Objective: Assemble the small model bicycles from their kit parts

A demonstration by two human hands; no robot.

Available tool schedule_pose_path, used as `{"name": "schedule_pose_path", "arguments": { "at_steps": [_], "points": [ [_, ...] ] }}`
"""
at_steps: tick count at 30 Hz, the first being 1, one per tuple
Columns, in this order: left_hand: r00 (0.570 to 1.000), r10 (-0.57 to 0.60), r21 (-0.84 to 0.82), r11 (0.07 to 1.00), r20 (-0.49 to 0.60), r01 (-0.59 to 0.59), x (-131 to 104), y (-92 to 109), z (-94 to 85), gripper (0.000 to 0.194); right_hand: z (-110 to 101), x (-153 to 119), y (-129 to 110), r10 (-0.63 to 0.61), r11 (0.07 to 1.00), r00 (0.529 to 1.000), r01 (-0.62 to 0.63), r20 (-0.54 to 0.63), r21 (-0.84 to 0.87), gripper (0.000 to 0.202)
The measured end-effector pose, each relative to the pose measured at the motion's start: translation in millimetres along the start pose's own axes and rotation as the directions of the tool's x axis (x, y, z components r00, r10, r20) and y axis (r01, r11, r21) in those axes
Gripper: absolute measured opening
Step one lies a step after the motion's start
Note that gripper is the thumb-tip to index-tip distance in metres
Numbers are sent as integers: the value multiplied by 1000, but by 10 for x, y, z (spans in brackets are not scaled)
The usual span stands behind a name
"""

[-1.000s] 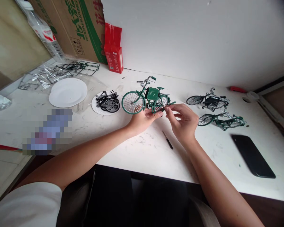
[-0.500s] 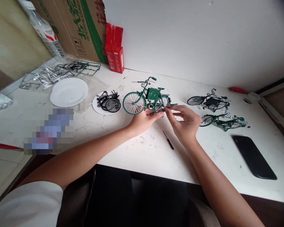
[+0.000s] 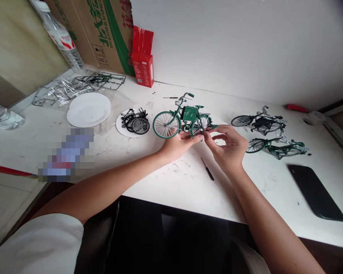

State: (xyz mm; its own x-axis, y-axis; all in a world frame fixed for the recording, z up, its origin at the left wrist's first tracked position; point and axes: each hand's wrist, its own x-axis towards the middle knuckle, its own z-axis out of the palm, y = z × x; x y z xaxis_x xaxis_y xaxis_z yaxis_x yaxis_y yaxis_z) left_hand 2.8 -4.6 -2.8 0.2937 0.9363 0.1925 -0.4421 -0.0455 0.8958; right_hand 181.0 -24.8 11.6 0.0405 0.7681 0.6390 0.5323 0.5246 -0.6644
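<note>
At your far left a clear bottle (image 3: 5, 117) lies near the table (image 3: 108, 152) edge, and a second bottle (image 3: 64, 40) leans by the carton (image 3: 103, 38). Black and green sprues (image 3: 104, 80) lie behind the white plate (image 3: 88, 110); right of it, the small plate (image 3: 122, 129) bears black bike parts (image 3: 140, 125), with the red box (image 3: 143, 70) standing farther back. Near the middle, the green bike (image 3: 188, 114) is upright in your hands, its front wheel (image 3: 166, 125) to the left. Your left hand (image 3: 173, 148) cups it from below, fingers under the frame and thumb reaching toward the rear wheel (image 3: 200, 125). Your right hand (image 3: 230, 146) has thumb and index finger pinched together beside that wheel's hub; what small part sits between them, you cannot tell. The step in hand looks like fine finger work at the rear wheel. The next move seems to call for a firm left-hand hold and light, exact pressure from your right fingertips, sparing the thin spokes. The screwdriver (image 3: 208, 169) lies nearer you, untouched. To the right rest a black bike (image 3: 261, 122), a second green bike (image 3: 280, 148) and, nearer you, the phone (image 3: 317, 193).
</note>
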Motion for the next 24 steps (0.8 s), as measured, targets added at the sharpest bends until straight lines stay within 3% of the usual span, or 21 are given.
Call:
{"name": "schedule_pose_path", "arguments": {
  "at_steps": [10,24],
  "points": [
    [1000,-23,-19,1000,-18,23,12,-45,-2,58,-17,19,57,3,999,999,-4,34,48,14],
    [998,-36,-17,999,-49,35,-8,-47,25,61,-18,24,-10,36,998,998,-34,45,-50,21]
  ]
}}
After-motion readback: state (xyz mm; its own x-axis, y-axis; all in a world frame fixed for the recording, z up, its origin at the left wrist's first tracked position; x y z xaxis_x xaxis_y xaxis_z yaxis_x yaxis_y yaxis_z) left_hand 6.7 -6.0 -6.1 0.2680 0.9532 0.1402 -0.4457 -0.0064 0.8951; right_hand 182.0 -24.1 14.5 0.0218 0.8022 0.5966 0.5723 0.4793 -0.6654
